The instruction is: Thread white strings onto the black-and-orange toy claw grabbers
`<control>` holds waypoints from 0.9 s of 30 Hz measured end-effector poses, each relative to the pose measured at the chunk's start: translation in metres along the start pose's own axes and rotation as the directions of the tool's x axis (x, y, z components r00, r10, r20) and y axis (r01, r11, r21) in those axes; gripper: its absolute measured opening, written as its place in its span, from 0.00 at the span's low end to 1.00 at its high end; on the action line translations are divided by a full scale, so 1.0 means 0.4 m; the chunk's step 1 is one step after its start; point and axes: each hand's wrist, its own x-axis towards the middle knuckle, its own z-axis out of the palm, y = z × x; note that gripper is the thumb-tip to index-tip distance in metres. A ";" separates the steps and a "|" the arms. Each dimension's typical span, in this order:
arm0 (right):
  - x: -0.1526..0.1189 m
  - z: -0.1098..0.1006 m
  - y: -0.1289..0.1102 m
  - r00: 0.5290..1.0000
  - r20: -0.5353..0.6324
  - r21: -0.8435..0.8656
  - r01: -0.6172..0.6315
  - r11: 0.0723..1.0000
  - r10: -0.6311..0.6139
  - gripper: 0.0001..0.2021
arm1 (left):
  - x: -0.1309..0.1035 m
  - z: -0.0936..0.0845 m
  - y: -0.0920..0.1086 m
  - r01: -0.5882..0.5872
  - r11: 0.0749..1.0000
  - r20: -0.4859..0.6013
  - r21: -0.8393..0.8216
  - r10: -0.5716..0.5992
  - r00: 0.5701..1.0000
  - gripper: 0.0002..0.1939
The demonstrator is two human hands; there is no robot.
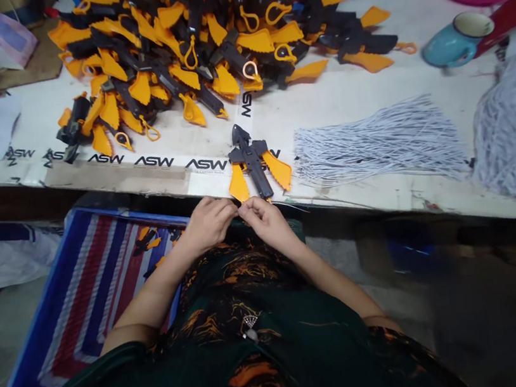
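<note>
Head view: left hand and right hand, fingertips pinched seemingly on string, meet at six o'clock of the winged piece, likely laid edgeward for reach.

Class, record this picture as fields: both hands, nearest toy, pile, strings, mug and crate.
Left hand: curled at the table edge; grip unclear
Right hand: curled, beside the left; grip unclear
Toy: black and orange, near both hands
Pile: black-and-orange toys, farther back
Strings: white, lying right of the toy
Mug: light blue, beyond the strings
Crate: blue, striped inside, lower left
</note>
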 end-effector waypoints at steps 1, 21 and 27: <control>-0.004 -0.002 -0.003 1.000 -0.003 -0.057 0.026 0.998 -0.027 0.12 | -0.001 -0.007 -0.003 -0.024 1.000 0.014 0.008 0.024 1.000 0.11; -0.058 -0.139 0.108 0.887 -0.131 -0.656 0.257 0.710 -0.442 0.11 | 0.164 0.081 0.061 0.061 0.998 0.139 -0.016 -0.058 0.989 0.23; -0.118 -0.220 0.106 0.822 -0.202 -0.739 0.229 0.634 -0.533 0.08 | 0.099 0.074 0.011 0.140 0.990 0.157 -0.006 -0.137 0.978 0.20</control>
